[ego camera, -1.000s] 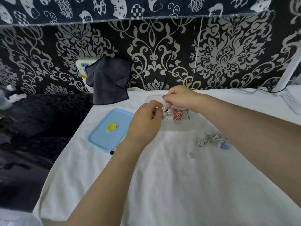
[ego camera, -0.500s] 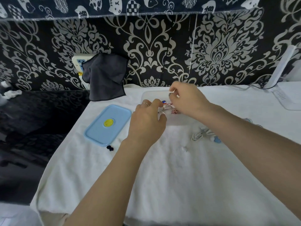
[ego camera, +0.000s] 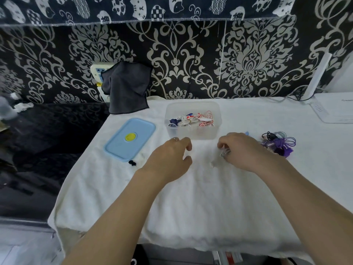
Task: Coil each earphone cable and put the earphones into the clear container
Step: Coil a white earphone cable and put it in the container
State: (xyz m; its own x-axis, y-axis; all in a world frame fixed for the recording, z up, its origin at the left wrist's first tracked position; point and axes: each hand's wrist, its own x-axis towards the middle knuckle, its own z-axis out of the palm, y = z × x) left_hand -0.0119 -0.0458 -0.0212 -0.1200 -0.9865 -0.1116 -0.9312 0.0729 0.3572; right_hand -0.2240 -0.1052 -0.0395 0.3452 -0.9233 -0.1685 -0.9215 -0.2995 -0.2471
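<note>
**White earphones under the right hand, coiled sets lying in the box**

White-and-grey cable is showing at the fingertips of the right hand (ego camera: 242, 150), just right of the frame's centre; the fingers are curling down and pinching a pair of white earphones (ego camera: 224, 152) against the white towel (ego camera: 191, 197). The left hand (ego camera: 172, 157) is resting near the centre of the frame with its fingers loosely bent and holding nothing, a ring showing on one finger.

Just above both hands, the clear container (ego camera: 192, 133) is sitting open on the towel. Inside it, a blue set, a white set and a red-and-white set of coiled earphones (ego camera: 191, 119) are lying side by side. At the right of the frame, just beyond the right hand, a heap of purple and black earphones (ego camera: 278, 143) is lying loose on the towel.

Left of the container, the blue lid (ego camera: 129, 139) with a yellow disc at its middle is lying flat, and a small black piece (ego camera: 132, 163) is lying just below its lower edge. Higher up, at centre left, a dark cloth (ego camera: 126, 87) is hanging against the patterned wall.
</note>
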